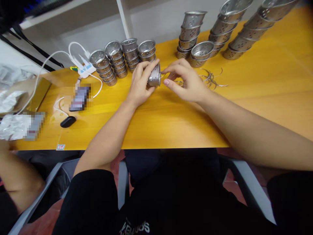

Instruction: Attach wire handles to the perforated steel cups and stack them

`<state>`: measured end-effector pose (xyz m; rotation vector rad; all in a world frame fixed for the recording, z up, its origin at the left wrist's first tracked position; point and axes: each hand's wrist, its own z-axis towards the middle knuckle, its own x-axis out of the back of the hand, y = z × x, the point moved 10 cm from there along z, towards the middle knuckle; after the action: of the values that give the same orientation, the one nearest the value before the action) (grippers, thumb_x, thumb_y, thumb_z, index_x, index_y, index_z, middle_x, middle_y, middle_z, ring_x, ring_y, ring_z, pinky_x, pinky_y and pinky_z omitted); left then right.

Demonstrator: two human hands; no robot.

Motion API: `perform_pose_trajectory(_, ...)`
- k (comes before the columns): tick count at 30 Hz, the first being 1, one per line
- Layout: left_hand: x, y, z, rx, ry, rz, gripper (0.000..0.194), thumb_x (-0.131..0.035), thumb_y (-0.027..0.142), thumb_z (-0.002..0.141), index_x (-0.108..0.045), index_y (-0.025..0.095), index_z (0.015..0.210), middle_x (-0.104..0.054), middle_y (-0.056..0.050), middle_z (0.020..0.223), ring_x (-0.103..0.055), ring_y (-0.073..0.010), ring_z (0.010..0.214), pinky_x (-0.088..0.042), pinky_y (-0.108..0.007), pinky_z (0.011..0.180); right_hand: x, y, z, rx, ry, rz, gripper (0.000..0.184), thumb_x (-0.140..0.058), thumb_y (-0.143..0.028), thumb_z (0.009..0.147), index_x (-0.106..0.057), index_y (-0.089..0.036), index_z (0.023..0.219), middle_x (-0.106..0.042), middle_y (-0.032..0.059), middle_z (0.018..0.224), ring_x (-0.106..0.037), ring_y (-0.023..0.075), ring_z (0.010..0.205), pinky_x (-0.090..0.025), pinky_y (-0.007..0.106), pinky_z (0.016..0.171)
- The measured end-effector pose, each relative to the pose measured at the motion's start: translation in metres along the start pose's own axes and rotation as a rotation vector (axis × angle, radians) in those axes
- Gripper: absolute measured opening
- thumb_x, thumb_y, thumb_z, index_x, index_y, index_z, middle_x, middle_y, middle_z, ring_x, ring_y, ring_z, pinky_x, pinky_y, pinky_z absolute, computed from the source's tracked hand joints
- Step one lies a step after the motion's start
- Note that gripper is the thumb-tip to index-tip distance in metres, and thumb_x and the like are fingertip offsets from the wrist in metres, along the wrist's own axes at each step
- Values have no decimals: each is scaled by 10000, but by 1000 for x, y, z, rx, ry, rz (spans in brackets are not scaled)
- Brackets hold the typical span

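left hand (141,81) grips a metal cup (155,77) — shiny, round, perforated.

The worktop (156,124) looks yellow-orange to me; the held cup (154,77) is silver-grey, the stacked cups (190,33) silver with a dotted pattern, the power strip (86,70) white, the chair arms (254,189) grey, the shirt (190,199) black with white lettering (137,227)

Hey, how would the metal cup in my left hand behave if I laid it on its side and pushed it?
The metal cup would probably roll, since its wall is round. It should feel stiff rather than floppy, being metal. It's likely light for its size, as it looks hollow and small.
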<state>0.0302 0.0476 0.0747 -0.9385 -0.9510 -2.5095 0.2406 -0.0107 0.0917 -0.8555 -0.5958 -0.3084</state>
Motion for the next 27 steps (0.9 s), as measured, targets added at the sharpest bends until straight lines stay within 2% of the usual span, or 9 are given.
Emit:
perform_pose_trajectory(3, -3, 3, 1, -12, -34, -1, 863, -889, 780, 1097, -642, 458, 1859, -712, -73, 1833, -619, -500, 1820, -424, -751, 1641, -6, 4, 2, -18, -4, 33, 931, -550, -1158, 1115, -870, -469, 1654, -856, 162, 1567, -813, 530, 1472, -735, 802, 1286)
perform_pose_trajectory(6, -5, 4, 2, -26, -34, -7, 858, -949, 691, 1058, -681, 485, 1846, -727, -70, 1806, -651, -517, 1795, -408, -760, 1637, -11, 9, 3, -16, 2, 73, 958, -576, -1193, 1082, -895, -435, 1574, -878, 163, 1505, -819, 530, 1450, -724, 815, 1295)
perform_pose_trajectory(11, -5, 4, 3, 4, -21, -33, 764, -972, 635, 1040, -755, 477, 1756, -732, -83, 1783, -637, -540, 1799, -380, -784, 1640, -16, 18, 5, -32, 14, 160, 994, -626, -1242, 1028, -906, -402, 1480, -889, 135, 1359, -868, 483, 1292, -764, 781, 1225)
perform_pose_trajectory(14, -5, 5, 3, 16, -23, -35, 748, -972, 608, 1046, -754, 488, 1752, -731, -73, 1784, -635, -542, 1805, -348, -796, 1652, -14, 21, 6, -37, 36, 188, 955, -684, -1251, 984, -930, -410, 1362, -885, 136, 1332, -861, 475, 1243, -764, 788, 1209)
perform_pose_trajectory(17, -8, 6, 3, -37, -42, -2, 788, -952, 589, 1057, -714, 492, 1802, -722, -69, 1812, -645, -528, 1799, -337, -781, 1658, -12, 28, 7, -60, 60, 236, 893, -764, -1250, 931, -927, -411, 1190, -887, 134, 1318, -849, 466, 1196, -759, 801, 1181)
perform_pose_trajectory(23, -13, -1, 0, -96, -58, 104, 786, -762, 666, 1192, -559, 458, 1922, -680, -105, 1893, -625, -488, 1836, -308, -751, 1667, -11, 32, 10, -79, 90, 443, 784, -1065, -1134, 775, -893, -392, 962, -878, 96, 1198, -843, 427, 1146, -737, 755, 1208)
perform_pose_trajectory(27, -9, -13, -1, -100, -12, 100, 929, -784, 860, 1155, -501, 463, 1945, -636, -128, 1923, -587, -484, 1868, -340, -703, 1663, -13, 14, 8, -37, 49, 474, 736, -1078, -1085, 824, -918, -381, 967, -880, 127, 1232, -852, 452, 1243, -720, 767, 1252)
